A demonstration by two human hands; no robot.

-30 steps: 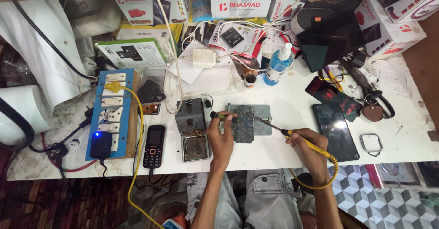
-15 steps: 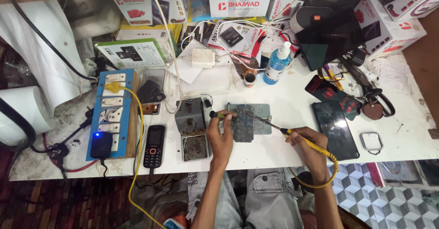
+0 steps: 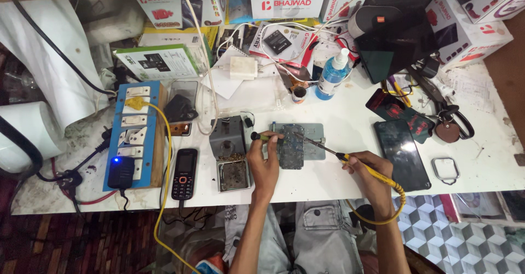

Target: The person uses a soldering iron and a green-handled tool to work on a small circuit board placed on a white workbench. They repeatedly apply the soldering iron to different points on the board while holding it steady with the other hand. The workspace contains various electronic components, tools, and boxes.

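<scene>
Nothing has shifted: our left hand (image 3: 263, 162) still grips a green-handled tool (image 3: 261, 137) beside the circuit board (image 3: 290, 146), our right hand (image 3: 369, 171) the yellow soldering iron (image 3: 350, 159) over it. Left of the board, the grey solder stand (image 3: 228, 152) holds brass wool in its tray.

Keypad phone (image 3: 185, 173), blue spray bottle (image 3: 331, 74)

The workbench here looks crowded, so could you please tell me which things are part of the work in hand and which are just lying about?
In use:
- soldering iron in the right hand
- small tool in the left hand
- circuit board on its grey holder
- iron stand, close by

Lying about:
- keypad phone
- blue bottle
- dark smartphone
- white charger
- switch board
</scene>
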